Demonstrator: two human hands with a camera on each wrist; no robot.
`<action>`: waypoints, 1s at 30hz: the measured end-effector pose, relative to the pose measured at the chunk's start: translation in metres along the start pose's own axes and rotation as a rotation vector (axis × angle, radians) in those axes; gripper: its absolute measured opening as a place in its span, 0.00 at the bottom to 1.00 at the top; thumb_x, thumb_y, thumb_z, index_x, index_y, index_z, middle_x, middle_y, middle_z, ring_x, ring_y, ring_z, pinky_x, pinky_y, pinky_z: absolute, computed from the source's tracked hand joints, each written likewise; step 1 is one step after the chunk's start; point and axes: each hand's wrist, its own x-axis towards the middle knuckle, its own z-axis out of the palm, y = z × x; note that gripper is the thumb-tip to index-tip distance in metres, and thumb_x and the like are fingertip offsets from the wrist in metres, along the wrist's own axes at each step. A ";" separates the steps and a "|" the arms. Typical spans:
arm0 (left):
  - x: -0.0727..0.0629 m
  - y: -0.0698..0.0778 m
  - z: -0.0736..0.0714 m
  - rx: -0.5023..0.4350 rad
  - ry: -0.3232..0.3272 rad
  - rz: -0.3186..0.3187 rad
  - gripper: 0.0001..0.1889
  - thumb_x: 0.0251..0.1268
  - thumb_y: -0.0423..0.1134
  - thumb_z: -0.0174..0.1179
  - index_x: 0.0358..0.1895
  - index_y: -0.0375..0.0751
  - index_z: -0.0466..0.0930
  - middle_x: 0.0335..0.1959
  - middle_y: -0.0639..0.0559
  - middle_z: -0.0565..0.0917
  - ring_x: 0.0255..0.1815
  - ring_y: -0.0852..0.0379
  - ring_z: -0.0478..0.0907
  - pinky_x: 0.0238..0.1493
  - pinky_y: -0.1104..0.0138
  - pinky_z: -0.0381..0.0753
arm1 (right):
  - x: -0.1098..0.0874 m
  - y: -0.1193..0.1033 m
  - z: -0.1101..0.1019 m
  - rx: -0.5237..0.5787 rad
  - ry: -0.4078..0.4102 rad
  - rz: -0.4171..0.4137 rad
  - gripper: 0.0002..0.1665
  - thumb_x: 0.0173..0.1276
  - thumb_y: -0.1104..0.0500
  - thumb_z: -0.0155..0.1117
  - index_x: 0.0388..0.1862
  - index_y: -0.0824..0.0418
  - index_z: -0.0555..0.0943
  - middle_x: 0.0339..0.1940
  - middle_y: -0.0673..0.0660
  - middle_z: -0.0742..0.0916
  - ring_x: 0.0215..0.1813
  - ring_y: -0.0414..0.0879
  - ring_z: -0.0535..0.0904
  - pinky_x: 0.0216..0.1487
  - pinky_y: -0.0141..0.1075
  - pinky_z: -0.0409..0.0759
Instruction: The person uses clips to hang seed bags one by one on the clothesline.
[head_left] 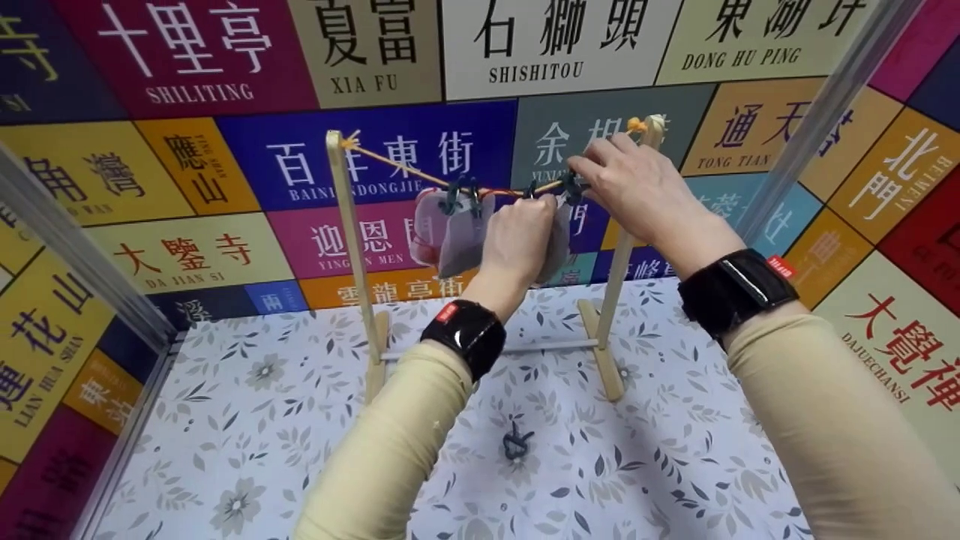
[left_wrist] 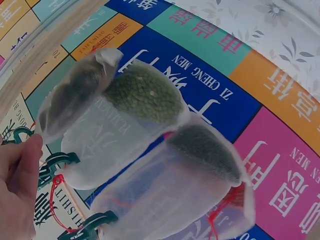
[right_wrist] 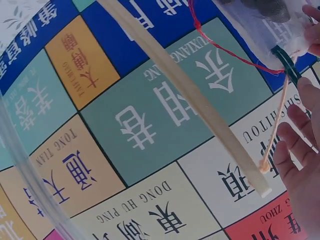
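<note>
Several sheer drawstring bags hang by dark green clips from an orange cord (head_left: 405, 166) on a wooden stand. My left hand (head_left: 519, 234) pinches the top edge of the rightmost bag (left_wrist: 77, 92), which has dark contents. Beside it hang a bag of green beans or pellets (left_wrist: 145, 95) and one with dark green filling (left_wrist: 205, 155). My right hand (head_left: 645, 180) pinches a green clip (right_wrist: 286, 62) at that rightmost bag's top on the cord, near the right post. A red drawstring (right_wrist: 235, 52) trails from the bags.
The stand has a left post (head_left: 350, 247), a right post (head_left: 616, 292) and a pale crossbar (head_left: 555, 345) low between them. A loose dark green clip (head_left: 516, 442) lies on the leaf-patterned tabletop (head_left: 240, 420). A panel of coloured place-name signs (head_left: 375, 75) rises behind.
</note>
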 end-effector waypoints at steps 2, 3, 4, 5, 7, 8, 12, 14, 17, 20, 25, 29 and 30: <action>-0.007 0.000 -0.002 -0.001 -0.005 0.020 0.10 0.71 0.32 0.52 0.37 0.41 0.84 0.34 0.46 0.91 0.33 0.49 0.89 0.31 0.58 0.86 | -0.006 -0.002 0.000 -0.005 -0.008 0.013 0.27 0.70 0.60 0.65 0.67 0.60 0.74 0.56 0.66 0.81 0.57 0.62 0.77 0.55 0.51 0.82; -0.011 0.000 -0.003 -0.003 0.000 0.031 0.09 0.70 0.31 0.52 0.36 0.41 0.84 0.33 0.46 0.90 0.33 0.49 0.89 0.31 0.58 0.86 | -0.009 -0.003 0.001 -0.004 -0.012 0.020 0.28 0.70 0.60 0.65 0.68 0.60 0.73 0.56 0.66 0.81 0.57 0.62 0.77 0.55 0.51 0.82; -0.014 -0.001 -0.004 0.003 0.008 0.042 0.09 0.69 0.31 0.53 0.35 0.41 0.83 0.33 0.45 0.90 0.33 0.49 0.89 0.31 0.58 0.86 | -0.012 -0.005 0.001 0.002 -0.015 0.028 0.29 0.70 0.60 0.65 0.69 0.59 0.72 0.57 0.66 0.80 0.57 0.62 0.77 0.55 0.51 0.82; -0.018 -0.001 -0.005 0.007 0.017 0.052 0.08 0.68 0.30 0.54 0.35 0.41 0.83 0.32 0.46 0.90 0.33 0.49 0.89 0.31 0.58 0.86 | -0.015 -0.006 0.001 0.007 -0.016 0.036 0.29 0.70 0.60 0.65 0.69 0.59 0.72 0.57 0.66 0.80 0.57 0.62 0.77 0.54 0.51 0.82; -0.027 -0.003 -0.006 0.015 0.038 0.069 0.07 0.66 0.30 0.55 0.34 0.41 0.83 0.31 0.46 0.90 0.32 0.48 0.88 0.29 0.58 0.86 | -0.022 -0.009 0.002 0.022 -0.013 0.054 0.27 0.71 0.59 0.64 0.68 0.59 0.72 0.57 0.66 0.80 0.55 0.61 0.77 0.52 0.50 0.83; -0.032 -0.005 -0.006 0.018 0.047 0.077 0.06 0.66 0.30 0.56 0.34 0.41 0.83 0.31 0.46 0.90 0.31 0.48 0.88 0.29 0.57 0.86 | -0.025 -0.010 0.003 0.034 -0.009 0.064 0.26 0.72 0.59 0.64 0.67 0.60 0.73 0.56 0.65 0.80 0.54 0.61 0.77 0.52 0.50 0.83; -0.054 -0.012 -0.004 -0.001 0.063 0.089 0.05 0.67 0.34 0.58 0.32 0.41 0.82 0.28 0.46 0.89 0.27 0.47 0.87 0.27 0.56 0.85 | -0.039 -0.022 0.012 0.101 0.007 0.085 0.22 0.73 0.59 0.61 0.64 0.60 0.75 0.53 0.64 0.81 0.52 0.59 0.78 0.48 0.49 0.84; -0.068 -0.017 0.000 -0.031 0.061 0.085 0.07 0.68 0.37 0.59 0.31 0.41 0.81 0.26 0.47 0.88 0.25 0.47 0.86 0.26 0.56 0.84 | -0.047 -0.031 0.021 0.153 0.004 0.084 0.22 0.72 0.59 0.61 0.63 0.60 0.76 0.52 0.63 0.82 0.52 0.58 0.79 0.49 0.48 0.84; -0.092 -0.025 0.009 -0.082 0.037 0.081 0.10 0.69 0.41 0.60 0.29 0.41 0.81 0.23 0.47 0.86 0.22 0.47 0.84 0.23 0.56 0.82 | -0.065 -0.049 0.040 0.228 -0.048 0.090 0.21 0.70 0.60 0.63 0.61 0.59 0.76 0.53 0.62 0.82 0.52 0.56 0.79 0.51 0.47 0.84; -0.118 -0.030 0.022 -0.095 -0.023 0.077 0.10 0.68 0.41 0.58 0.28 0.41 0.80 0.21 0.46 0.85 0.22 0.46 0.83 0.23 0.55 0.81 | -0.089 -0.069 0.065 0.299 -0.144 0.113 0.22 0.69 0.60 0.64 0.61 0.59 0.76 0.53 0.62 0.83 0.53 0.56 0.80 0.53 0.48 0.83; -0.163 -0.029 0.043 -0.144 -0.239 -0.014 0.07 0.65 0.40 0.60 0.37 0.42 0.84 0.32 0.47 0.89 0.30 0.47 0.86 0.30 0.56 0.85 | -0.130 -0.115 0.110 0.415 -0.363 0.146 0.23 0.68 0.58 0.66 0.61 0.60 0.77 0.55 0.65 0.84 0.55 0.60 0.81 0.56 0.52 0.82; -0.202 -0.024 0.059 -0.184 -0.432 -0.105 0.12 0.64 0.41 0.63 0.47 0.41 0.84 0.43 0.46 0.89 0.39 0.46 0.87 0.40 0.58 0.86 | -0.160 -0.159 0.140 0.522 -0.525 0.153 0.27 0.68 0.60 0.65 0.65 0.62 0.75 0.60 0.68 0.82 0.60 0.62 0.79 0.62 0.54 0.79; -0.213 -0.022 0.062 -0.181 -0.470 -0.119 0.13 0.63 0.41 0.64 0.49 0.41 0.83 0.45 0.45 0.88 0.41 0.46 0.87 0.41 0.58 0.86 | -0.167 -0.170 0.147 0.543 -0.547 0.161 0.28 0.68 0.62 0.64 0.67 0.61 0.73 0.62 0.68 0.80 0.62 0.64 0.78 0.64 0.56 0.77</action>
